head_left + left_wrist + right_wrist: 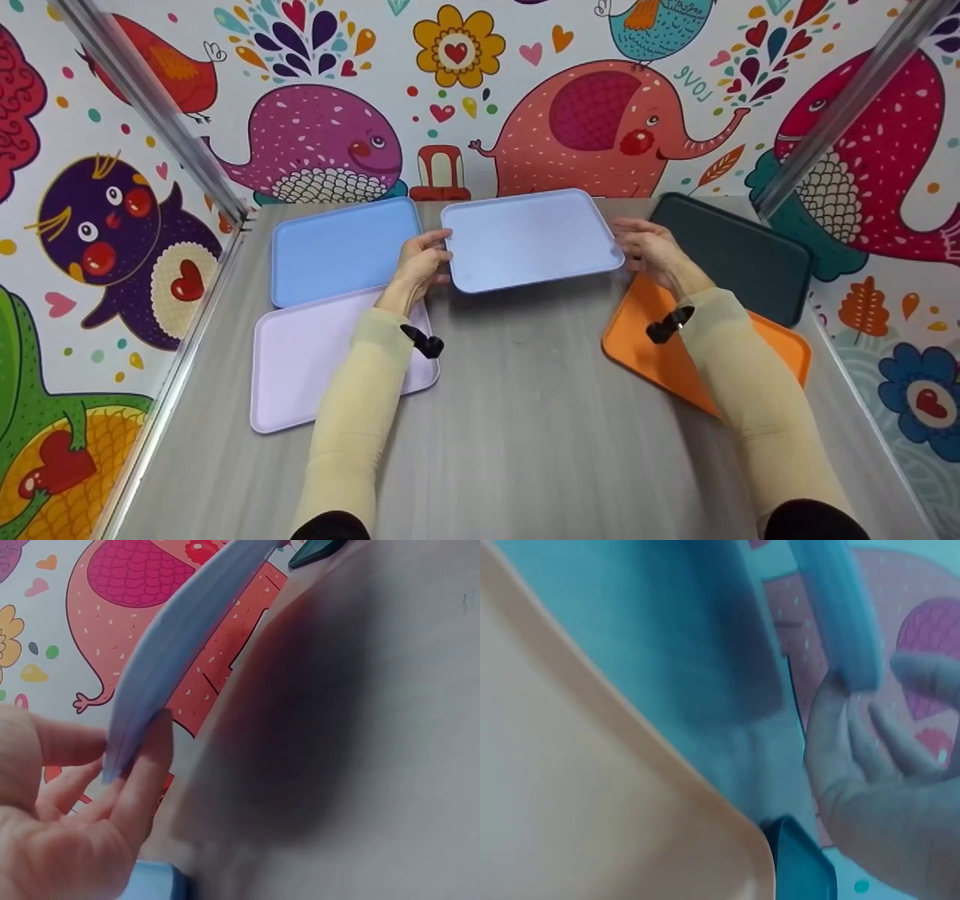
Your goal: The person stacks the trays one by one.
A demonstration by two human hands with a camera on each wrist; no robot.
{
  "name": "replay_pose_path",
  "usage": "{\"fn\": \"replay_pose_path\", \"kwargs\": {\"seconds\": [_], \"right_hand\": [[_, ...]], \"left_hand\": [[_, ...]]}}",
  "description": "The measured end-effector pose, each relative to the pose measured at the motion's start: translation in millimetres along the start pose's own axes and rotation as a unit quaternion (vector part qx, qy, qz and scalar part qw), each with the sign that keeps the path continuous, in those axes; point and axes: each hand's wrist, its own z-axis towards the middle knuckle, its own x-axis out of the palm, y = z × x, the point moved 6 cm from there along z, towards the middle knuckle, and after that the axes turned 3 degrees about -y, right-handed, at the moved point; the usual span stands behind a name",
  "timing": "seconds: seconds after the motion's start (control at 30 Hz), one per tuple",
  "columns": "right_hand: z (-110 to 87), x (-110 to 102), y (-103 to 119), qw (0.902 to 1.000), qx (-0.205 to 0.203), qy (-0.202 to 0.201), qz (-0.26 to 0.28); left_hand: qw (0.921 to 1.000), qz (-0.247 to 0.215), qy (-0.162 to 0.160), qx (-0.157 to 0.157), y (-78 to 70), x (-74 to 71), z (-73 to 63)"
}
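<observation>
A pale lavender-blue tray (532, 240) is raised off the table near the back wall, slightly tilted, its shadow falling below it. At its left end, my left hand (421, 262) pinches the rim; the left wrist view shows the thumb and fingers of that hand (82, 802) on either side of the tray's edge (161, 652). My right hand (654, 251) is at the other end. In the right wrist view a finger of the right hand (892, 787) touches the tray's corner (847, 637), while its thumb stands apart from it.
On the left lie a blue tray (345, 251) and a lilac tray (300, 375), which overlap slightly. To the right, a dark green tray (742, 259) overlaps an orange tray (645, 334). A patterned wall (465, 120) and metal posts (161, 120) bound the grey table (517, 420).
</observation>
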Motion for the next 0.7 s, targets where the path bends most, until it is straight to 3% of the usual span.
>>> {"fn": "replay_pose_path", "kwargs": {"seconds": [0.2, 0.37, 0.57, 0.7], "right_hand": [[-14.1, 9, -8, 0.9962, 0.005, -0.042, 0.076], [-24.2, 29, -18, 0.9889, -0.010, -0.084, 0.122], [-35.0, 63, -32, 0.9722, -0.048, -0.157, 0.167], [-39.0, 90, -43, 0.9542, -0.091, -0.198, 0.205]], "left_hand": [[0.9988, -0.033, -0.031, 0.017, 2.8, -1.3, -2.4], [0.9978, -0.034, -0.050, 0.028, 5.4, -1.5, -4.1], [0.9967, -0.033, -0.070, 0.027, 12.5, 2.4, -6.1], [0.9966, -0.030, -0.074, 0.020, 18.3, 5.7, -7.7]]}}
